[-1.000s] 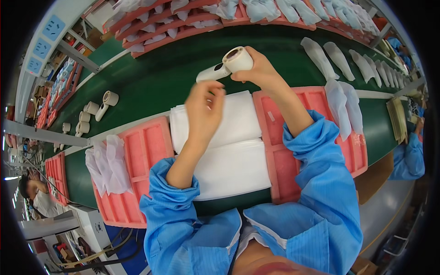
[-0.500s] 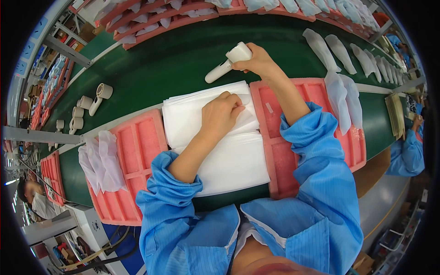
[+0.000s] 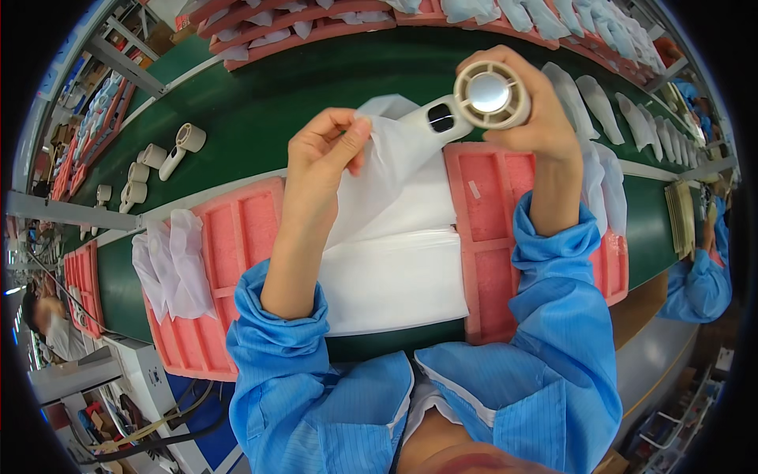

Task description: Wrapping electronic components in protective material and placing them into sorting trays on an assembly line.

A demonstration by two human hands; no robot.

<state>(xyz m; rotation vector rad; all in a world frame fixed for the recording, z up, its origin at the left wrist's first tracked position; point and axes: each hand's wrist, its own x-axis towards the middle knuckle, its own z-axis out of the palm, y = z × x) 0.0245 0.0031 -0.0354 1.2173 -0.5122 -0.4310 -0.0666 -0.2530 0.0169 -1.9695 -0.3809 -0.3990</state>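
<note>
Got one cream handheld fan [image 3: 488, 95] up off the green belt [image 3: 308, 83], with its round head to the right and its handle angled down-left to a translucent bag [image 3: 371, 170]. Held by the head in the right hand [image 3: 545, 110], with fingers wrapped over the far side and thumb along the near side. Pinched between thumb and fingertips of the left hand [image 3: 328, 146]: the bag, near its edge. Looks partway through one wrap: handle tip at the bag and seemingly inside it, can't tell how deep; head and dark window on the handle fully outside. Would call this unit started, not done; left uncovered, the head and upper handle. Just below the hands, two white bag stacks [image 3: 395, 288], one nearer than the other, so plenty of bags by the look of it. Either side of those, a left pink tray [image 3: 241, 229] and a right pink tray [image 3: 489, 237], both with wrapped pieces [image 3: 178, 265] across their outer portions, contents too veiled to confirm. Further right, a row of wrapped units [image 3: 600, 110] on the belt, apparently finished. Off to the left, a handful of bare fans [image 3: 188, 141], presumably left to do. Across the far side, piled pink trays [image 3: 332, 38] with more wrapped pieces, likely done too.
</note>
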